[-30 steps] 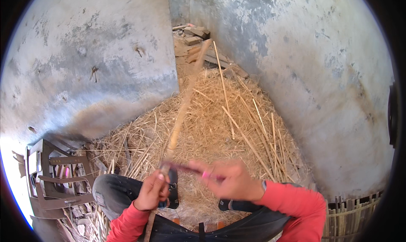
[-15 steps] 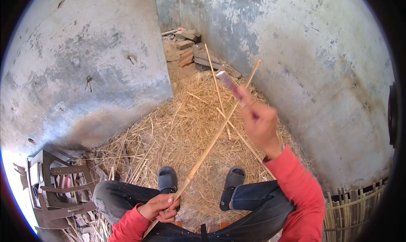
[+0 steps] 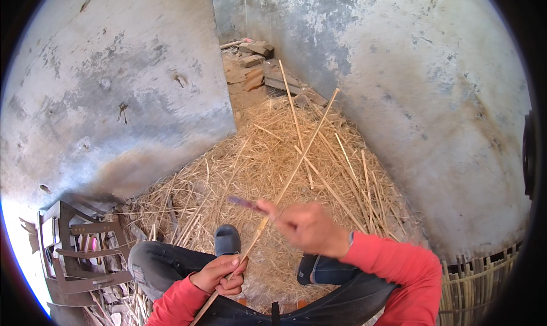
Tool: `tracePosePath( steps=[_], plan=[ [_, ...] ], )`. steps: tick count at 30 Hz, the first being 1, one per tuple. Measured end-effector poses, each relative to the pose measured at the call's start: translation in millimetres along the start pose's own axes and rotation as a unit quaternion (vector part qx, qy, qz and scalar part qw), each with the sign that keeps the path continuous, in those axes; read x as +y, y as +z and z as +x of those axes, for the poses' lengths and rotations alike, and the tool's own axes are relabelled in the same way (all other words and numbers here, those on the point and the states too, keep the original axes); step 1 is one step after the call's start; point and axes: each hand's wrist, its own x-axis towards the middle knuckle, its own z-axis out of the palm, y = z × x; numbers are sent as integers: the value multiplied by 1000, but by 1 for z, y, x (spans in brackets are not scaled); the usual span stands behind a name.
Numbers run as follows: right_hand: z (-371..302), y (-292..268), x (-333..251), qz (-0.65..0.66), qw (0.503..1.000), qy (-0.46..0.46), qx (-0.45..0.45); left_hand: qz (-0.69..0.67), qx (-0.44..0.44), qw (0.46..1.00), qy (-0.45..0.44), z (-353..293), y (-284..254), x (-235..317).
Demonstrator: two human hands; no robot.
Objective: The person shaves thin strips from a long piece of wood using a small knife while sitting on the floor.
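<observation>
Head view: left hand (image 3: 219, 276) grips strip (image 3: 287, 180) low; right hand (image 3: 310, 228), farther forward, clutches blade (image 3: 244, 203).

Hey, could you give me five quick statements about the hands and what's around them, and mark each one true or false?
1. The left hand grips a long pale strip. True.
2. The strip is bent into a closed ring. False: it runs out nearly straight, away from the person.
3. The right hand holds a narrow dark tool. True.
4. Pale shavings lie spread out beyond the hands. True.
5. The shavings are bright green. False: they are straw-coloured.
</observation>
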Motion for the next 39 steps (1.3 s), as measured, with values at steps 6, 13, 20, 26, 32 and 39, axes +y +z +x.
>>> tracePosePath(
  steps=[6, 13, 20, 26, 32, 39],
  plan=[
    [-2, 6, -19, 86, 991, 86, -47, -4, -33, 999, 8, -2, -14, -6],
    [9, -18, 9, 118, 980, 101, 124, -52, -84, 995, 7, 3, -18, -9],
    [18, -27, 10, 150, 966, 162, 134, 77, -18, 996, 34, 9, -3, -15],
    [15, -26, -10, 36, 991, 94, 84, 140, 25, 985, 95, 18, 13, -9],
    [33, -72, 40, -96, 958, 122, 240, 161, 38, 981, 96, 12, 21, -5],
    [34, -69, 35, -97, 972, 114, 183, 77, 13, 994, 78, 17, 22, -8]
  ],
)
